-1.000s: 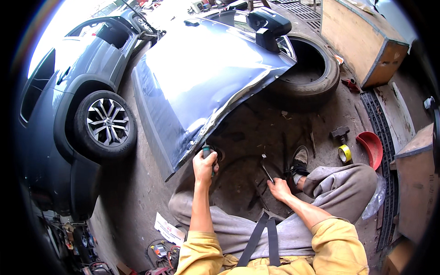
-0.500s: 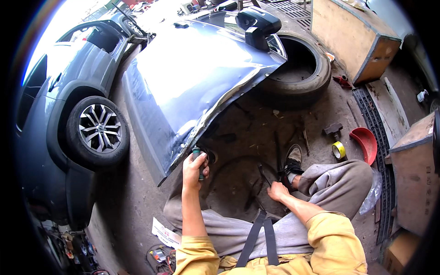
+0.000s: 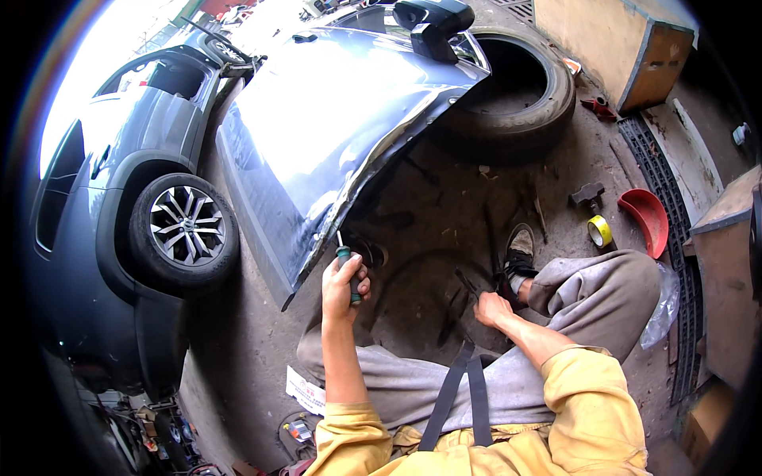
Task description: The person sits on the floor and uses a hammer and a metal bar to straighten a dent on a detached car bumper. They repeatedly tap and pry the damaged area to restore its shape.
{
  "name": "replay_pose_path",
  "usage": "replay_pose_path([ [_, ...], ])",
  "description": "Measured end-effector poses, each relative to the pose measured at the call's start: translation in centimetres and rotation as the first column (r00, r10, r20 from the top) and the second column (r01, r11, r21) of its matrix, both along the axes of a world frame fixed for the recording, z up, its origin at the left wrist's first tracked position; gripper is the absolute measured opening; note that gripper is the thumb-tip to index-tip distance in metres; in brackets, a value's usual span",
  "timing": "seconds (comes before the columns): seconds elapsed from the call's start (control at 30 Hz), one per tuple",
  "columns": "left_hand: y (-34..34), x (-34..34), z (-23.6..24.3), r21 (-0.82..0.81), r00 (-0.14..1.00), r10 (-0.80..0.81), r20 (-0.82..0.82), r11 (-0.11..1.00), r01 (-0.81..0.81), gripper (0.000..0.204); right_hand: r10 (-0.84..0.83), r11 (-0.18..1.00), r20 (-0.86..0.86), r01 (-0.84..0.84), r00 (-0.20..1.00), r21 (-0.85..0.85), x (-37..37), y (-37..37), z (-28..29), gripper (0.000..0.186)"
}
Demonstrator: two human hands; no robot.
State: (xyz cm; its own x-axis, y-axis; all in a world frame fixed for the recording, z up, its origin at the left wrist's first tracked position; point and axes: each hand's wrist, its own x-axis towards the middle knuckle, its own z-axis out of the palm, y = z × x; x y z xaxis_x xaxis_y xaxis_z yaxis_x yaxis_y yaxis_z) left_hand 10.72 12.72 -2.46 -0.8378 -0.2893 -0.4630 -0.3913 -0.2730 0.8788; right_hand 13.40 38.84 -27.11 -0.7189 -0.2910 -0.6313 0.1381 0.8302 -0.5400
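Note:
A detached blue-grey car door lies in front of me, its near edge creased and crumpled. My left hand is closed round the green handle of a screwdriver. Its thin metal shank points up at the door's damaged edge; I cannot tell whether the tip touches. Lower and to the right, my right hand is closed on a dark, slim tool. Only its far end shows beyond the fingers, so its kind is unclear.
The door's mirror is beside a large tyre. On the right lie a hammer head, yellow tape, a red curved piece and wooden crates. A grey car stands at left.
My left hand has drawn back slightly from the door edge, so the screwdriver's shank now shows. My right hand still grips its tool. The whole view has shifted a little.

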Motion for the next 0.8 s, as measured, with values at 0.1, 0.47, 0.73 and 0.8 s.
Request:
replay_pose_path([
  [0.1, 0.5, -0.1, -0.3, -0.03, 1.0, 0.015, -0.005, 0.999, -0.015, 0.013, 0.013, 1.0, 0.014, -0.013, 1.0, 0.008, -0.2, -0.2, 0.3, 0.039],
  [0.47, 0.8, -0.8, 0.0, -0.132, 0.999, 0.032, -0.008, 0.991, -0.033, 0.014, 0.037, 0.998, -0.044, -0.034, 0.998, 0.053, 0.2, 0.2, -0.3, 0.038],
  [0.73, 1.0, -0.7, -0.7, -0.022, 0.996, 0.062, -0.069, 0.998, -0.064, 0.014, 0.102, 0.99, -0.033, -0.099, 0.994, 0.097, 0.3, 0.2, 0.3, 0.036],
  [0.8, 0.9, -0.3, -0.4, 0.005, 0.995, 0.079, -0.053, 0.997, -0.079, 0.014, 0.1, 0.993, -0.048, -0.097, 0.994, 0.062, 0.5, -0.1, 1.0, 0.037],
])
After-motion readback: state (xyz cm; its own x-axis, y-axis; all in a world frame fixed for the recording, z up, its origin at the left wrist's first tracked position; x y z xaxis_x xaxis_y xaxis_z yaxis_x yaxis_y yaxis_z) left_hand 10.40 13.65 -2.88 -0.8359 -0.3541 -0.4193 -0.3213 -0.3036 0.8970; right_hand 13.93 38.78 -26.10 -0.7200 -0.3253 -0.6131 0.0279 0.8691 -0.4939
